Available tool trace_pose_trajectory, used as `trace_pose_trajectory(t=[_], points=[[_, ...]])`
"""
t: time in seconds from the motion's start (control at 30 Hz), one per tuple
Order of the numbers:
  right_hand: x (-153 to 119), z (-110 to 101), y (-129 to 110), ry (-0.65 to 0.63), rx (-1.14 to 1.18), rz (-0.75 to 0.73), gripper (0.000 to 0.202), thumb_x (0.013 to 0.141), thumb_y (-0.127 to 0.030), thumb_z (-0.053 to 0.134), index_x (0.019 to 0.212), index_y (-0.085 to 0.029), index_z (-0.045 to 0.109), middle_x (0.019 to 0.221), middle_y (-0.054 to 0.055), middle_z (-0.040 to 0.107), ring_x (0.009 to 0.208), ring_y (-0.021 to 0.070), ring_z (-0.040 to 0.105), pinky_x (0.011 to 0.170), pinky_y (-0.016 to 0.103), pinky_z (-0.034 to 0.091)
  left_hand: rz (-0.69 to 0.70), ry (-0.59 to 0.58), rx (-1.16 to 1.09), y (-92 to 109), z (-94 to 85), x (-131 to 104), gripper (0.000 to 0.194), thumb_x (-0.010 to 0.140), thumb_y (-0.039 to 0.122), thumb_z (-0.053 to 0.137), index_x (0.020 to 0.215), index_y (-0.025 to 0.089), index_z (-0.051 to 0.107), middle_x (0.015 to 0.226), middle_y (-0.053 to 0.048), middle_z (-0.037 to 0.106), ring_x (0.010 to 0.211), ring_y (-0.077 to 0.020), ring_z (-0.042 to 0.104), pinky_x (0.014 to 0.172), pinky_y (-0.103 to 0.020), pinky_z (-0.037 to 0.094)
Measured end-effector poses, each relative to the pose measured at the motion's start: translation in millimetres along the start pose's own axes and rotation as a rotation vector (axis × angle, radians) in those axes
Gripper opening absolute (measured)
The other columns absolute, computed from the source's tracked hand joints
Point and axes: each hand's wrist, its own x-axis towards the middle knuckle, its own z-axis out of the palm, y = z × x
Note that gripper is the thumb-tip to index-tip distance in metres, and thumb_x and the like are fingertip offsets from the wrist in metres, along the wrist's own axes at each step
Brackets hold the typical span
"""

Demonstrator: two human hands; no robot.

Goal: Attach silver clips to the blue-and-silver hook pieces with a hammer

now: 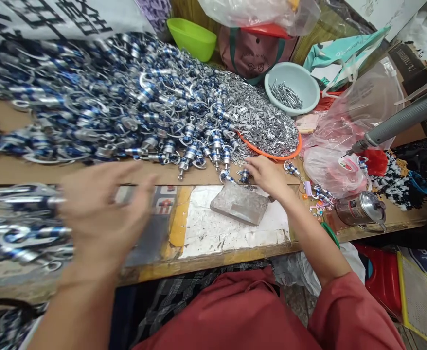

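Note:
My left hand (107, 209) is blurred by motion above the left front of the bench, thumb and fingers apart, with nothing visible between them. Below it lie blue-and-silver metal fittings (27, 243) with curved hooks. Further right, my right hand (266, 177) reaches down with bent fingers, their tips at a small blue-and-silver fitting (244, 176); the grip is partly hidden. Just in front of that hand, a grey metal block (239, 203) rests on a white worn sheet (202, 228). A large heap of such fittings (126, 107) spreads across the back.
An orange-rimmed tray (288, 157) holds small metal links. Behind it stands a pale blue bowl (311, 92) of metal pins. A grey power screwdriver (399, 119) hangs at right, above a plastic bag (330, 170) and a lidded steel mug (359, 211). A green scoop (193, 39) is at the back.

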Motion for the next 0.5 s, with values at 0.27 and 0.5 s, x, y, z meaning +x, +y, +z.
trace_pose_trajectory(t=[0.27,0.5], points=[[-11.6,2.5,25.7,-0.119,-0.066,-0.156,0.015,0.083,-0.015,0.059,0.092,-0.020,0.070,0.099,0.003,0.066,0.094,0.0137,0.059,0.082,0.025,0.044,0.318,-0.594,0.178,13.9,81.7,59.3,0.016,0.062,0.022,0.062,0.072,0.028,0.074,0.083,-0.005,0.069,0.083,-0.0257,0.061,0.079,-0.037,0.043],[-6.6,12.3,4.6,-0.099,-0.365,0.000,0.028,0.088,-0.007,0.040,0.098,-0.012,0.066,0.103,0.015,0.063,0.097,0.0233,0.059,0.082,0.032,0.045,0.238,-0.433,0.240,0.4,83.1,50.8,0.018,0.061,0.029,0.065,0.075,0.023,0.073,0.069,-0.005,0.061,0.066,-0.0224,0.057,0.067,-0.035,0.045]])
